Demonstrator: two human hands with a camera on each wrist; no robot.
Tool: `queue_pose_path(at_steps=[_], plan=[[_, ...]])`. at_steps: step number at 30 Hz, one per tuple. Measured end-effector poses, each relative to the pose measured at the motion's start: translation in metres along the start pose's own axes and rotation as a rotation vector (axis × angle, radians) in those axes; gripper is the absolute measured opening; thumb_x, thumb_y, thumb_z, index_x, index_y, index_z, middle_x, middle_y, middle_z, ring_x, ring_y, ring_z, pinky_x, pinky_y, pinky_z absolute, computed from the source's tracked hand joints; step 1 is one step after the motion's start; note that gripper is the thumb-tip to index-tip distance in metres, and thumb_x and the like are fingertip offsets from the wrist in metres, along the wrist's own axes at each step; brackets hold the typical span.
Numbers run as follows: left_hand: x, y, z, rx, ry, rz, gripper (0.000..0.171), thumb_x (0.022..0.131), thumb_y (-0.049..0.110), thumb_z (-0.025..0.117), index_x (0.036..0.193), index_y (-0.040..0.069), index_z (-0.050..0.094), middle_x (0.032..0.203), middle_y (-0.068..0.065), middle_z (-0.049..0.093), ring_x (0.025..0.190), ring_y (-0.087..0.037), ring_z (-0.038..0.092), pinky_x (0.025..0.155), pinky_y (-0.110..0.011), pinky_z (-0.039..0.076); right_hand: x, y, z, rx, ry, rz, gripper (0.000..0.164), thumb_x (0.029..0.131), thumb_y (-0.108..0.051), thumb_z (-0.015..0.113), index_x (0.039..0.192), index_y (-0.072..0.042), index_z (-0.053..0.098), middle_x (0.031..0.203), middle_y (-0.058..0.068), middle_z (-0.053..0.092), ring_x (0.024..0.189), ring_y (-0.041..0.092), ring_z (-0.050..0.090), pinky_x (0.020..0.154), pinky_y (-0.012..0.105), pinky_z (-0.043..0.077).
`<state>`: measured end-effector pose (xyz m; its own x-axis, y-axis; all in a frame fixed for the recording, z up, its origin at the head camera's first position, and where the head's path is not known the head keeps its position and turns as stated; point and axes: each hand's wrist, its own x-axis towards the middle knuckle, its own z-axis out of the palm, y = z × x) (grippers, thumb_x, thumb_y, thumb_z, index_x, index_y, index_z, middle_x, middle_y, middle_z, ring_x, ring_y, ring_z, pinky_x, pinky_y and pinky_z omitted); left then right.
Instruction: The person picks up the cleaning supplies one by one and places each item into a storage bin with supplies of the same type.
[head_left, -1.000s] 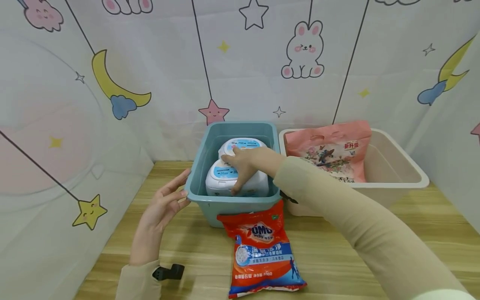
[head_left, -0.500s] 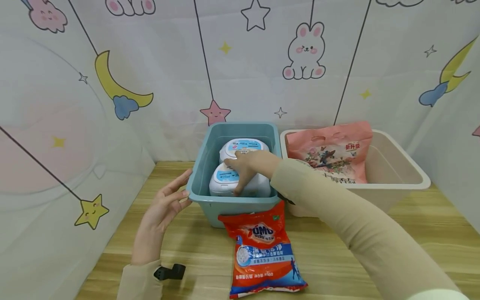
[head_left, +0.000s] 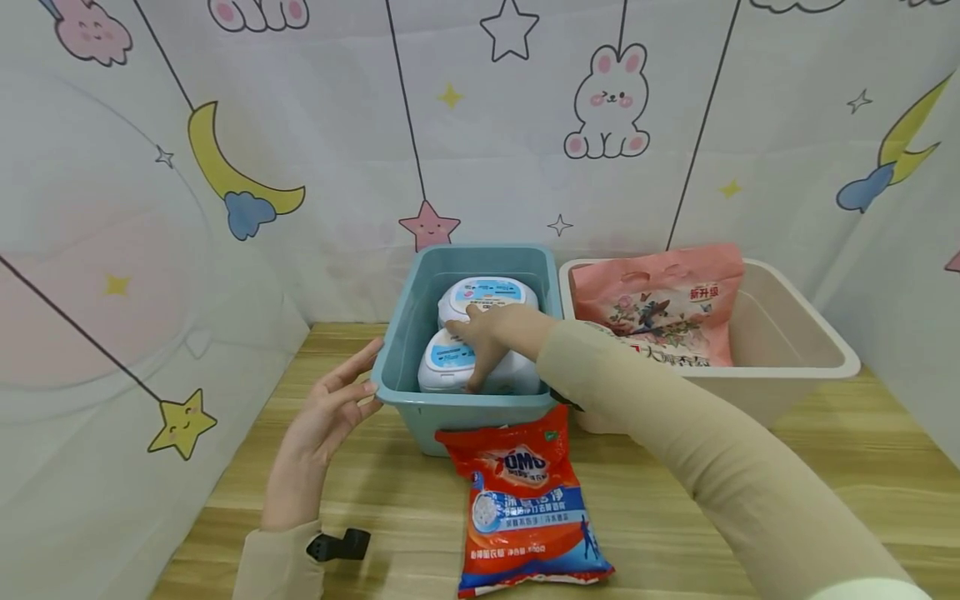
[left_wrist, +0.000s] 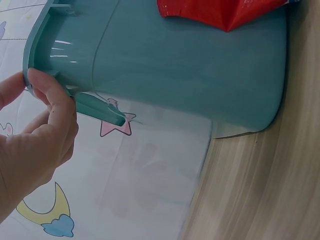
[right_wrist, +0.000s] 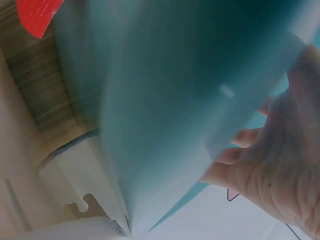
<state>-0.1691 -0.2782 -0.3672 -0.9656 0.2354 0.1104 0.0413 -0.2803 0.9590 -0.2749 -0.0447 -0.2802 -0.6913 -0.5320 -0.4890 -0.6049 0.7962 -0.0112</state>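
In the head view, my left hand (head_left: 330,408) holds the left front rim of a blue-green plastic bin (head_left: 408,312). The left wrist view shows the thumb and fingers pinching that rim from outside. My right hand (head_left: 491,333) reaches down into the bin over the front white plastic tub (head_left: 444,375), which has a blue label. Its thumb lies down the tub's near side, with the other fingers across the top toward the rear. A second white tub (head_left: 489,288) sits behind. In the right wrist view, the bin wall partly hides the right hand (right_wrist: 280,155).
An orange-red OMO detergent bag (head_left: 525,500) lies on the wooden table (head_left: 397,533), its top against the bin's front. To the right stands a cream bin (head_left: 780,333) containing a pink bag (head_left: 667,304). A printed white curtain (head_left: 360,167) hangs behind both bins.
The right hand's fingers have drawn back slightly from the rear tub onto the front one, which has shifted a little to the right. The left hand stays on the rim.
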Motion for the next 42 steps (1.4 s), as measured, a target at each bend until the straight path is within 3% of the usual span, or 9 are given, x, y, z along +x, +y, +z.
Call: queue_pose_path(at_steps=[22,42], plan=[[0.0012,-0.0023,-0.0021,-0.016,-0.011,0.014,0.057,0.096,-0.006,0.045,0.150,0.005,0.031,0.121,0.000,0.050,0.092,-0.005,0.061,0.076,-0.020,0.052,-0.0045,-0.0073,0.0002,-0.014,-0.019,0.044,0.101,0.082,-0.055,0.068,0.156,-0.029,0.004,0.163,0.010,0.005,0.148,0.036,0.016,0.116,0.058,0.022],[0.0006,-0.0016,-0.0012,-0.021,-0.009,0.008,0.056,0.096,-0.005,0.045,0.149,0.007,0.034,0.121,0.001,0.051,0.094,-0.006,0.060,0.078,-0.022,0.051,-0.0018,-0.0079,0.0028,-0.021,-0.019,0.064,0.107,0.078,-0.054,0.073,0.156,-0.029,0.003,0.163,0.010,0.006,0.147,0.038,0.016,0.114,0.057,0.028]])
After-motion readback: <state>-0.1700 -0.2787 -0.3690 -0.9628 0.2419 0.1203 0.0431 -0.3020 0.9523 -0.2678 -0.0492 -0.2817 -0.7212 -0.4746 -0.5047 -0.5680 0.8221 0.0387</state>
